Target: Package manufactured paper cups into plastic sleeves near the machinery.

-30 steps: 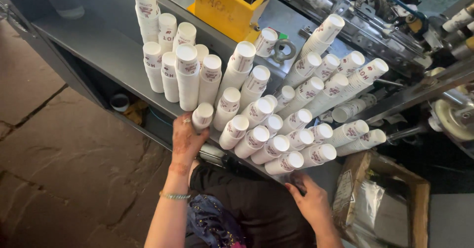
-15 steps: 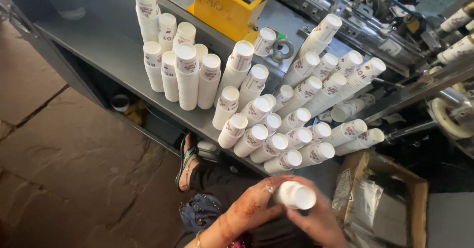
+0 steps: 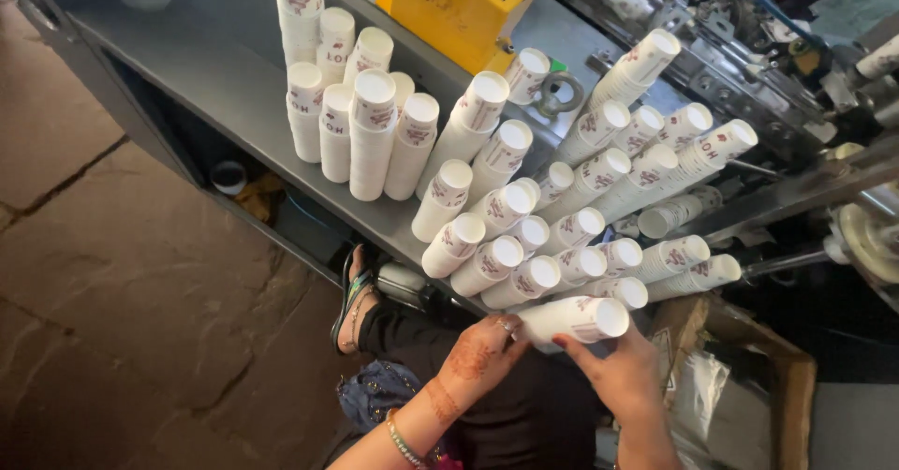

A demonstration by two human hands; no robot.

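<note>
I see both hands holding one stack of white paper cups (image 3: 573, 321) low in the view, just off the near edge of the grey metal surface (image 3: 234, 95). The stack lies nearly level, its open white mouth turned to the right. My left hand (image 3: 479, 353) closes around the stack's left end, fingers curled over it. My right hand (image 3: 626, 376) grips it from beneath, near the mouth end, thumb laid along the side. Just above the held stack, many more cup stacks (image 3: 524, 236) lean in rows on the surface, mouths facing me, some touching each other. Further left, several upright cup stacks (image 3: 351, 124) stand close together. A yellow box (image 3: 459, 7) sits behind them, and grey machinery (image 3: 749, 49) fills the upper right. A sandalled foot (image 3: 354, 297) rests on the stone floor (image 3: 122, 292) below the surface's edge.
</note>
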